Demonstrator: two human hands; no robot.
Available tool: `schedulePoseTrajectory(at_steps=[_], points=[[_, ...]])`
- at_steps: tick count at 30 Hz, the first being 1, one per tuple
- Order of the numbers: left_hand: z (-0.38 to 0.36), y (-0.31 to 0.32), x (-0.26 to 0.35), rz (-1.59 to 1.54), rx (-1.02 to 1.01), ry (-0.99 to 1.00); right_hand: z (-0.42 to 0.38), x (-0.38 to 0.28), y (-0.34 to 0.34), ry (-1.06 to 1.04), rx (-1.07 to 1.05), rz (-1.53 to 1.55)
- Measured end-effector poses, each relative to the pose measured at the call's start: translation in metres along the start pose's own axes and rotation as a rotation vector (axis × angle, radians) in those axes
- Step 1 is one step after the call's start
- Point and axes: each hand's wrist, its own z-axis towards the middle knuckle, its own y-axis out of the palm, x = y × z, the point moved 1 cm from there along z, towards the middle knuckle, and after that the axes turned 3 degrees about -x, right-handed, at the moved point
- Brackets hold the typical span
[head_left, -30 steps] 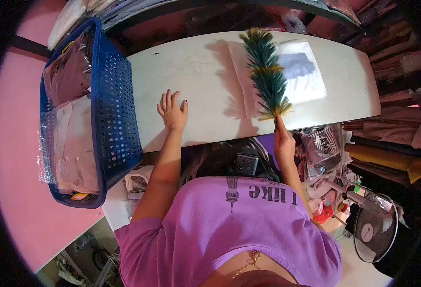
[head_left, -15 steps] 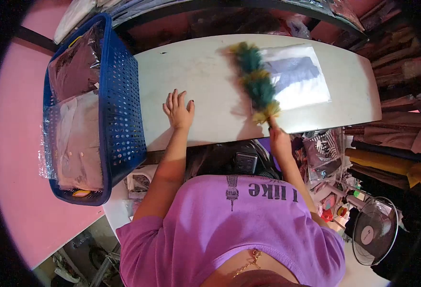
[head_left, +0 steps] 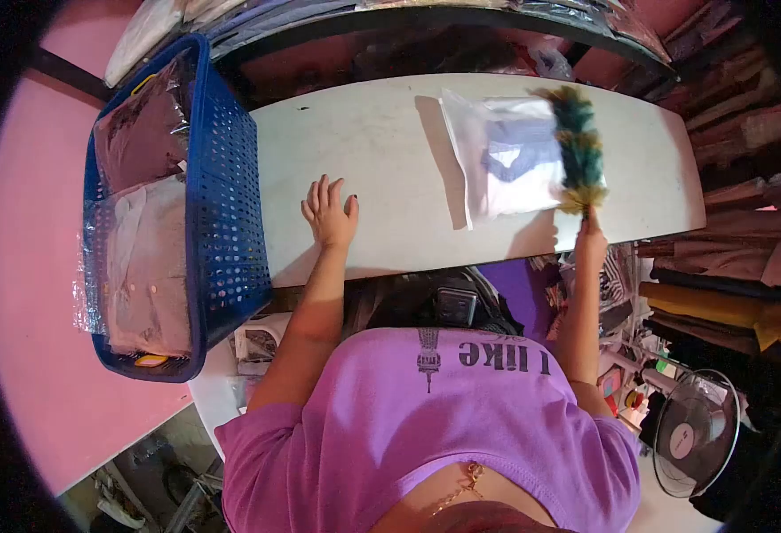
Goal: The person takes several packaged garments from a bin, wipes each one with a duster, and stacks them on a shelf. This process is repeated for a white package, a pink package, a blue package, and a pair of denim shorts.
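Observation:
My right hand (head_left: 591, 243) is closed round the handle of a feather duster (head_left: 580, 142) with green and yellow bands. The duster lies across the right end of a clear plastic bag (head_left: 507, 191), which has a folded bluish garment (head_left: 522, 149) inside. Spread fingers and an empty palm mark my left hand (head_left: 330, 213), resting flat on the white table (head_left: 355, 124) to the left of the bag.
A blue perforated basket (head_left: 230, 178) with bagged clothes (head_left: 146, 266) stands at the table's left end. Stacked garments (head_left: 728, 253) fill shelves at the right, above a fan (head_left: 697, 431). Another shelf (head_left: 319, 25) with bagged clothes runs behind the table.
My right hand has swept the duster rightwards from the bag's left edge to its right end. The bag's left side, hidden before, now shows. My left hand stays nearly still.

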Motion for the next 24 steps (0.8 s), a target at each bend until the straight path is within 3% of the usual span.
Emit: schedulePoseTrajectory(at_steps=[3,5,7,9,12,14,16,17,18,19,20,21,23,24], points=[[-0.001,-0.001,0.001,0.0,-0.024,-0.005,0.002,-0.003,-0.008,-0.025,0.024,0.226],[-0.001,0.001,0.001,-0.01,0.004,0.011,-0.011,-0.016,-0.009,-0.092,-0.098,0.235],[-0.001,0.006,-0.002,-0.002,0.033,0.013,-0.01,0.002,0.005,-0.239,-0.065,0.21],[0.0,0.01,-0.002,0.008,0.073,0.01,0.01,0.024,0.008,0.001,-0.018,0.134],[0.0,0.004,0.01,0.019,0.118,-0.005,0.06,0.067,0.008,0.081,0.171,0.225],[0.0,-0.009,0.034,-0.199,0.043,0.201,0.094,0.085,0.006,0.165,0.147,0.138],[-0.003,0.006,0.066,-0.639,-0.355,0.06,0.125,0.083,0.001,0.228,0.028,-0.129],[-0.008,0.028,0.078,-0.873,-0.47,0.012,0.137,0.075,0.003,0.226,0.033,-0.118],[-0.01,0.046,0.091,-1.107,-0.586,-0.035,0.144,0.057,0.002,0.014,0.207,-0.246],[-0.009,0.04,0.113,-1.172,-0.773,-0.203,0.152,0.041,0.003,-0.198,0.382,-0.373],[-0.009,0.031,0.132,-1.226,-0.962,-0.38,0.164,0.031,0.011,-0.296,0.326,-0.31],[-0.007,0.037,0.136,-1.219,-0.96,-0.378,0.175,0.024,0.027,-0.393,0.267,-0.247],[-0.002,0.058,0.142,-1.114,-1.084,-0.157,0.207,0.044,0.093,-0.364,-0.148,0.124],[0.005,0.06,0.139,-1.03,-0.956,-0.136,0.192,0.027,0.081,-0.292,-0.146,-0.028]])
